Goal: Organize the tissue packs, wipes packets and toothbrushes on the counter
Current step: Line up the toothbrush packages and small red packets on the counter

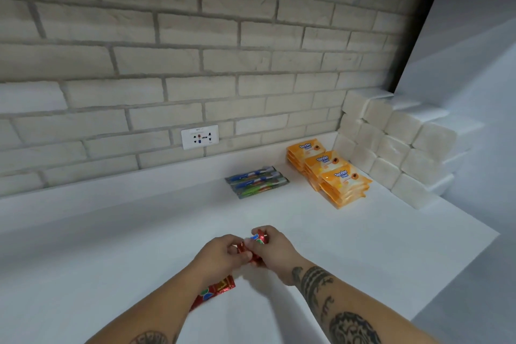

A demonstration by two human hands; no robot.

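**Two hands, one shiny red packet**

We see both hands close together over the counter, and both are holding the same shiny red packet (255, 243). The left hand (220, 253) pinches one end with its fingers curled. The right hand (275, 253) wraps its fingers round the other end. The packet is up off the counter, between the two hands. We cannot tell what is inside it.

A second red packet (216, 291) lies flat on the counter, just behind the left hand and partly hidden under the left arm.

Ahead of the hands lie the toothbrushes (257, 182). Each one is in its own clear wrapper, and they lie side by side in a neat row.

Ahead and to the right of the right hand are the orange wipes packets (331, 174). They sit in three small piles that touch each other in a line.

Farther right, past the wipes, are the white tissue packs (391, 148). They are stacked like steps in the corner, with the tallest part at the back.

Everything sits on a white counter (125, 232). Behind it stands a pale brick wall (167, 50) with a white socket (199, 137) low down, ahead of the left hand. Both arms have dark tattoos.
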